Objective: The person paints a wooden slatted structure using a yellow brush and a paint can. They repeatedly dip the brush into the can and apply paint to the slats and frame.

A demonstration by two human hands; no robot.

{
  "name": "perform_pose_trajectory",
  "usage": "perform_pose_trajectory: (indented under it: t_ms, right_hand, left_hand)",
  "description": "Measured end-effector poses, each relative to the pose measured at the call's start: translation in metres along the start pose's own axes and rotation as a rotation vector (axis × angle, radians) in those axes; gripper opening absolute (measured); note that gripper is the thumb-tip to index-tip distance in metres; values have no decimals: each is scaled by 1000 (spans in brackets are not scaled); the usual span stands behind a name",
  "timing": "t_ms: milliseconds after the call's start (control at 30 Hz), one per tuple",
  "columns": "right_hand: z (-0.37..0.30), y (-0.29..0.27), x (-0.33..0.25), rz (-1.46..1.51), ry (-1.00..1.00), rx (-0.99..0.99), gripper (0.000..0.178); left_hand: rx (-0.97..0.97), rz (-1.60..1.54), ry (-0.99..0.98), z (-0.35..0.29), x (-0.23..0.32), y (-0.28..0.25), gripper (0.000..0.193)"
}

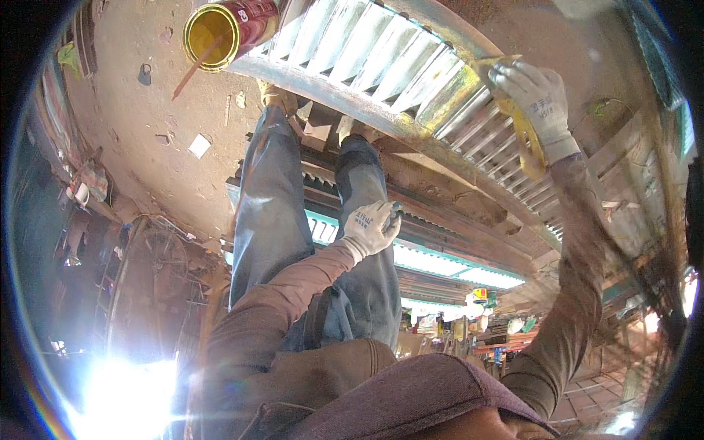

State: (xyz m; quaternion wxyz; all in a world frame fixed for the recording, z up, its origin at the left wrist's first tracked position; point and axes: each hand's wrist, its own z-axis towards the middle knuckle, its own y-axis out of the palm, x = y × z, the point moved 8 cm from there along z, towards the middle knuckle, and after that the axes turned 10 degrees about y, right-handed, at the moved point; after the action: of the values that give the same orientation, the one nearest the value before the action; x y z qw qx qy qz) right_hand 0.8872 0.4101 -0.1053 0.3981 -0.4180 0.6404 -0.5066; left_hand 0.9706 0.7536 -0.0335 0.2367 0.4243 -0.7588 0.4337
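My right hand (534, 99), in a pale work glove, is closed on a yellow rag (529, 139) over the slatted wooden panel (330, 92). One end of the rag sticks out past the fingers, and the rest hangs below the palm. Beside it, a crosspiece of the panel (449, 95) looks stained yellow. My left hand (372, 229), gloved too, rests at my knee with curled fingers. Its fingertips look dark, and whatever they may hold is hidden. At the top left stands a red can (253, 20) with its yellowish inside showing and a thin brown stick (192, 77) leaning out of it.
My legs (268, 213) stand close against the panel's near side. More slatted panels and timber (458, 271) lie to the right of them. Scraps and a white piece of paper (199, 146) litter the dirt floor at left. Bright light glares at lower left.
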Motion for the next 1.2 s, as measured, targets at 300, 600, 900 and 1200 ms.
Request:
perform_pose_trajectory:
  t_ms: [300, 600, 900, 1200]
  right_hand:
    - [4, -28, -14, 9, 25, -113, 36]
    - [-57, -76, -95, 601, 843, 217, 41]
    - [91, -140, -278, 1175, 1089, 192, 41]
    - [123, -147, -354, 1459, 1668, 367, 45]
  left_hand:
    - [-119, -98, -101, 8, -1, -6, 30]
    - [858, -349, -650, 9, -140, -206, 100]
    - [752, -1, 228, 91, -134, -389, 26]
    - [459, 325, 604, 106, -97, -429, 23]
